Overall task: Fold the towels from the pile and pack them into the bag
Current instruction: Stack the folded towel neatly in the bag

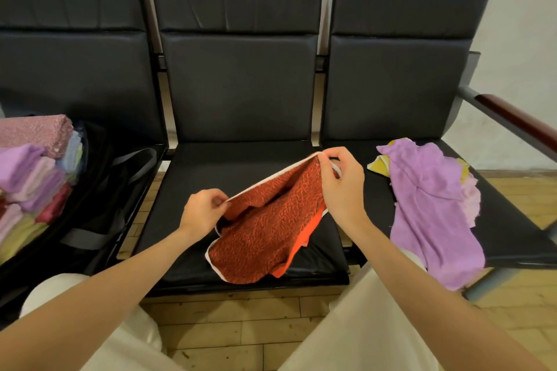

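Between the two hands, a red-orange towel (268,229) with a nubby, speckled terry face and a thin white bound edge hangs stretched over the middle seat (193,250), black smooth vinyl. Left hand (203,210): fingers curled, thumb and forefinger pinching the white edge at the lower corner. Right hand (342,182): fingertips (324,159) pinching the same edge at the raised corner, remaining fingers loosely bent. Below the fingers the cloth sags in soft folds, its lower part lying on the cushion; a brighter, smoother orange underside shows along the right fold. Right of the right hand, on the next seat: loose pile (434,208), crumpled lilac fleece-like towel over yellow and pale pink pieces. Left of the left hand: black fabric bag (99,190), open, holding folded towels (33,178) stacked in rectangular blocks, pink, lilac, yellow.
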Available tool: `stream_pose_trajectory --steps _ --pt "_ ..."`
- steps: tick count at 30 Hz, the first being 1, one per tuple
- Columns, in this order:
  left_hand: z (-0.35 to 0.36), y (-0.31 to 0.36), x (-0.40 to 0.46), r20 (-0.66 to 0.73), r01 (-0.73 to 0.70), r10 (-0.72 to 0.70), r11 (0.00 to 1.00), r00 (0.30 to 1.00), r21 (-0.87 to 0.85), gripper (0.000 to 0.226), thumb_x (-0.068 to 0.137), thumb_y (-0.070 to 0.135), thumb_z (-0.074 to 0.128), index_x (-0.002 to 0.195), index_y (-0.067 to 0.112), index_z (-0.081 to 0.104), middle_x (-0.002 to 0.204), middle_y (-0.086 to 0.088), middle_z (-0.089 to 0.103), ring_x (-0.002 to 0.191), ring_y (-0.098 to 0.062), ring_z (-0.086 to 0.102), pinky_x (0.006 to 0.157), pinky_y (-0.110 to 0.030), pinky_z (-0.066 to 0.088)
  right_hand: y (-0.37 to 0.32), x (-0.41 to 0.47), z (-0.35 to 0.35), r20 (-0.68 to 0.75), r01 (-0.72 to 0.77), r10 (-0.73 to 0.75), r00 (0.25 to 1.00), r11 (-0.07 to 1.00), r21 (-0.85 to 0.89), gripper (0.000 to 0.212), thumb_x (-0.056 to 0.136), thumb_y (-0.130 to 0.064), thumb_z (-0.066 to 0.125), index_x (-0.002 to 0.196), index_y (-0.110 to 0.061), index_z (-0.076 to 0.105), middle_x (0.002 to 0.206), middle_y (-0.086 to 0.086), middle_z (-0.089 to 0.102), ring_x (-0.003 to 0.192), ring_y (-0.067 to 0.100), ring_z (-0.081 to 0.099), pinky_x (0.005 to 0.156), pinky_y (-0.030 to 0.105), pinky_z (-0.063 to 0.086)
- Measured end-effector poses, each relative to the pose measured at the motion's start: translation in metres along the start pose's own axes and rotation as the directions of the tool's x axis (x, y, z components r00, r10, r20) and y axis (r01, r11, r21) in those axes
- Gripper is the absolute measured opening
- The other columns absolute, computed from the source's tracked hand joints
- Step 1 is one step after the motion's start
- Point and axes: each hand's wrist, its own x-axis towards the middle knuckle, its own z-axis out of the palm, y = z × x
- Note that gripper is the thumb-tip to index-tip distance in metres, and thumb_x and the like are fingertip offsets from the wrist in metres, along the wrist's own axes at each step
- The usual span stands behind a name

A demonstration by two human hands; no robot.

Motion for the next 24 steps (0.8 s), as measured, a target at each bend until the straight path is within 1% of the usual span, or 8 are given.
stream_pose_trajectory --steps 4,6,8,10,14,16,21,24 --pt "0.017 -0.015 0.01 -0.036 0.197 -0.196 0.979 0.98 0.042 0.004 0.09 0.011 0.062 0.088 0.012 0.065 0.087 -0.005 0.067 0.088 -0.023 0.065 0.071 -0.028 0.045 0.021 0.006 -0.005 -0.22 -0.247 0.261 0.94 0.965 0.086 0.01 0.094 -0.015 0.054 0.095 -0.009 0.062 0.087 -0.003 0.062 0.084 0.008 0.06 0.082 0.031 0.051" --pt "0.023 -0.005 0.014 -0.102 0.257 -0.262 0.965 0.96 -0.057 0.003 0.092 0.008 0.056 0.092 0.007 0.059 0.084 -0.007 0.061 0.087 -0.027 0.062 0.067 -0.028 0.041 0.028 0.009 -0.005 -0.266 -0.367 0.392 0.881 0.92 0.139 0.012 0.095 -0.016 0.051 0.097 -0.009 0.061 0.093 0.003 0.062 0.089 0.014 0.06 0.088 0.038 0.051" --pt "0.021 0.017 0.023 -0.179 0.267 -0.305 0.941 0.935 -0.208 0.002 0.094 0.009 0.051 0.093 0.008 0.053 0.078 -0.003 0.056 0.082 -0.029 0.059 0.061 -0.027 0.04 0.027 0.015 -0.005 -0.3 -0.413 0.467 0.832 0.882 0.226 0.011 0.096 -0.015 0.049 0.1 -0.008 0.056 0.094 0.004 0.06 0.089 0.015 0.059 0.085 0.036 0.051" --pt "0.009 0.044 0.034 -0.223 0.177 -0.247 0.939 0.943 -0.294 0.004 0.095 0.013 0.05 0.093 0.011 0.052 0.077 -0.004 0.058 0.078 -0.025 0.06 0.062 -0.03 0.043 0.021 0.024 -0.004 -0.311 -0.406 0.502 0.807 0.854 0.324 0.012 0.097 -0.009 0.044 0.108 -0.008 0.047 0.087 -0.002 0.053 0.078 0.008 0.055 0.071 0.023 0.047" --pt "-0.032 0.104 0.047 -0.211 -0.167 0.14 0.979 0.967 -0.117 0.008 0.096 0.02 0.051 0.089 0.02 0.053 0.062 0.0 0.059 0.053 -0.005 0.052 0.054 -0.02 0.037 0.005 0.038 0.003 -0.269 -0.296 0.36 0.893 0.922 0.251 0.014 0.095 -0.001 0.038 0.103 -0.011 0.044 0.079 -0.003 0.049 0.07 0.009 0.052 0.066 0.023 0.044" --pt "-0.05 0.13 0.05 -0.222 -0.251 0.221 0.961 0.95 -0.119 0.009 0.096 0.021 0.052 0.087 0.02 0.053 0.056 -0.004 0.058 0.047 -0.005 0.048 0.051 -0.018 0.035 -0.003 0.037 0.011 -0.197 -0.243 0.281 0.939 0.95 0.194 0.015 0.093 0.002 0.039 0.098 -0.008 0.048 0.075 -0.004 0.05 0.067 0.006 0.051 0.06 0.012 0.043" --pt "-0.086 0.168 0.057 -0.333 -0.28 0.176 0.912 0.926 -0.3 0.01 0.096 0.019 0.054 0.089 0.013 0.057 0.049 0.001 0.048 0.038 -0.003 0.042 0.043 -0.016 0.033 -0.005 0.034 0.032 -0.159 -0.194 0.22 0.962 0.967 0.166 0.016 0.089 0.001 0.048 0.094 -0.014 0.054 0.086 -0.001 0.056 0.081 0.01 0.055 0.068 0.013 0.041" --pt "-0.097 0.162 0.06 -0.326 -0.213 0.112 0.932 0.939 -0.295 0.007 0.095 0.02 0.056 0.089 0.016 0.058 0.065 0.0 0.058 0.054 -0.005 0.056 0.053 -0.019 0.042 0.0 0.032 0.037 -0.165 -0.186 0.209 0.964 0.972 0.142 0.021 0.085 0.006 0.05 0.09 -0.014 0.055 0.088 0.003 0.06 0.079 0.004 0.056 0.066 0.005 0.04"
